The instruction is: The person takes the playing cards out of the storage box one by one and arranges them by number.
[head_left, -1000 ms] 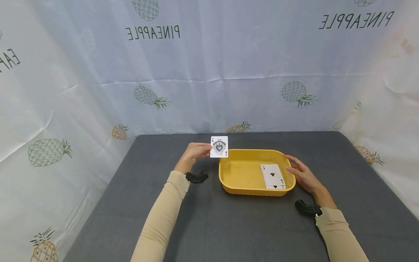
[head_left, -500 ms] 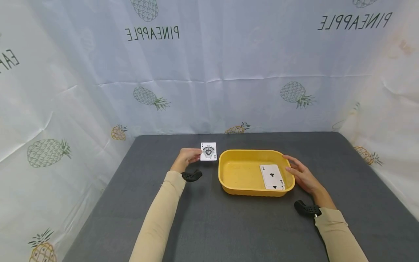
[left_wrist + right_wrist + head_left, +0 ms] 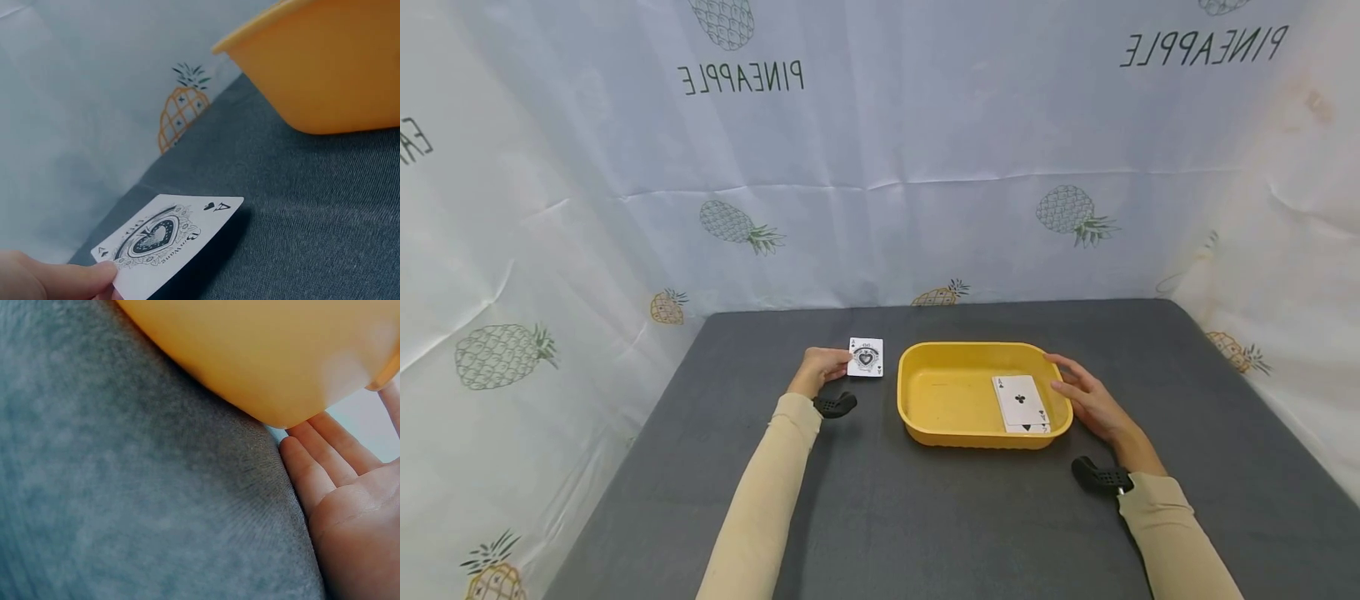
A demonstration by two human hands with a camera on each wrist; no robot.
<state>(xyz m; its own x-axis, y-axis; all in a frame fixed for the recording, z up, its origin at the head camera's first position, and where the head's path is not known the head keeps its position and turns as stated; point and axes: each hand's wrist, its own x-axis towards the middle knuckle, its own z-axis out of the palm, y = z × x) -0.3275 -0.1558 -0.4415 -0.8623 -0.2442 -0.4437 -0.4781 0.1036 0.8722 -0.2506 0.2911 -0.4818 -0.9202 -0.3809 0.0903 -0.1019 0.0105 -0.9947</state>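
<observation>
My left hand (image 3: 822, 367) pinches an ace of spades playing card (image 3: 867, 358) by its left edge, face up, left of the yellow plastic basin (image 3: 958, 437). In the left wrist view the thumb lies on the face of the card (image 3: 169, 244), which tilts close over the dark cloth with a shadow under it. My right hand (image 3: 1093, 406) holds the basin's right side, thumb over the rim. In the right wrist view its other fingers (image 3: 325, 450) lie along the outer wall. Inside the basin, an ace of clubs (image 3: 1021, 400) overlaps another card (image 3: 1028, 428), mostly hidden.
A dark grey cloth (image 3: 925, 517) covers the table. White curtains with pineapple prints (image 3: 880, 242) hang behind it and along both sides. Each wrist wears a black band (image 3: 835, 406).
My left hand has moved left and down with the ace of spades, from over the basin's left rim to beside the basin. The right hand has kept its hold on the basin.
</observation>
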